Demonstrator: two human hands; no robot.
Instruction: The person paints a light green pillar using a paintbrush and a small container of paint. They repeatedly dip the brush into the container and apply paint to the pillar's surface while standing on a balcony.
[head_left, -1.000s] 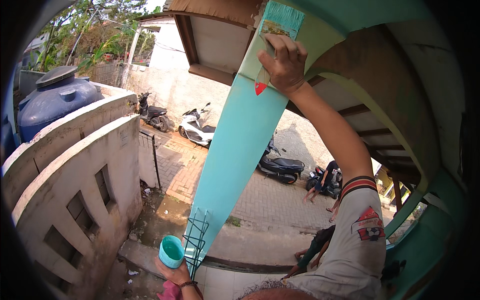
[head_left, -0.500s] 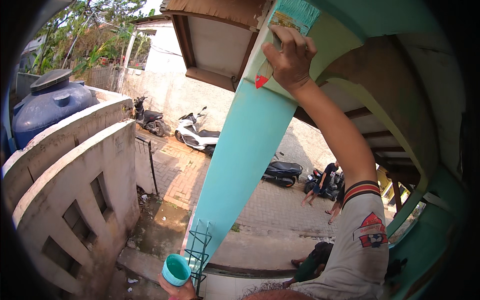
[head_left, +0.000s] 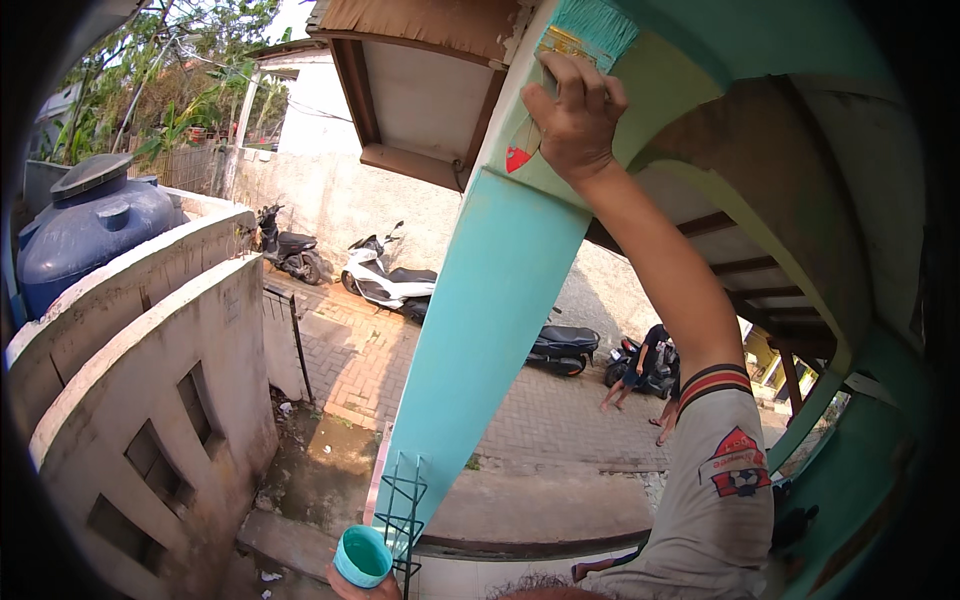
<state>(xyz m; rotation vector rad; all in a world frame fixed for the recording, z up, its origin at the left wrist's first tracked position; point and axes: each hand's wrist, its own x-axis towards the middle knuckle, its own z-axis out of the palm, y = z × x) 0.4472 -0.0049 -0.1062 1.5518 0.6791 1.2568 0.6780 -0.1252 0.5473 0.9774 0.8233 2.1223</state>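
My right hand [head_left: 580,120], raised high, is closed round a wide paintbrush [head_left: 585,35]. Turquoise paint coats its bristles, which lie against the upper part of a pillar [head_left: 495,290]. Below my fingers the red handle end [head_left: 517,159] sticks out. The pillar is turquoise lower down and paler green near the brush. Low in the view, my left hand [head_left: 370,592] grips a small cup [head_left: 363,557] from beneath and the side. Turquoise paint shows inside the cup, and its rim is coated too. My left fingers are partly cut off by the lower edge.
A dark metal rebar frame [head_left: 403,510] stands beside the pillar's foot, close to the cup. Left are a low wall [head_left: 160,370] and a blue water tank [head_left: 95,230]. Below, motorbikes [head_left: 390,280] are parked on a paved lane, with people [head_left: 645,365] near one. A roof edge [head_left: 420,20] juts out above.
The brush and my right hand have shifted very slightly. My left hand and the cup sit a little lower and to the right. The person seated below is now mostly hidden.
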